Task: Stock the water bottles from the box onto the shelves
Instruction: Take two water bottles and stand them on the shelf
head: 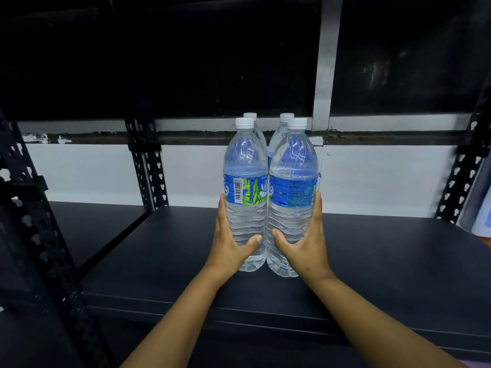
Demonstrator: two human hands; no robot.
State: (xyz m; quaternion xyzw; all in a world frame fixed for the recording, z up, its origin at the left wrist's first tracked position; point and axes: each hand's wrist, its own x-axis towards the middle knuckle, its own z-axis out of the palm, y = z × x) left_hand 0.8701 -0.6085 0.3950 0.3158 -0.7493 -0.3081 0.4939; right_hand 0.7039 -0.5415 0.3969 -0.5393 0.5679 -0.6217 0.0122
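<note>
Several clear water bottles with white caps and blue-green labels stand upright in a tight cluster on the black shelf board. My left hand wraps the lower body of the front left bottle. My right hand wraps the front right bottle. Both front bottles rest on the shelf and touch each other. Two more bottles stand directly behind them, the back left one and the back right one, mostly hidden apart from their caps and shoulders. The box is out of view.
Black perforated steel uprights stand at the left, with another at the right. A white wall runs behind the shelf, below dark window panes. A pale blue object pokes in at the right edge.
</note>
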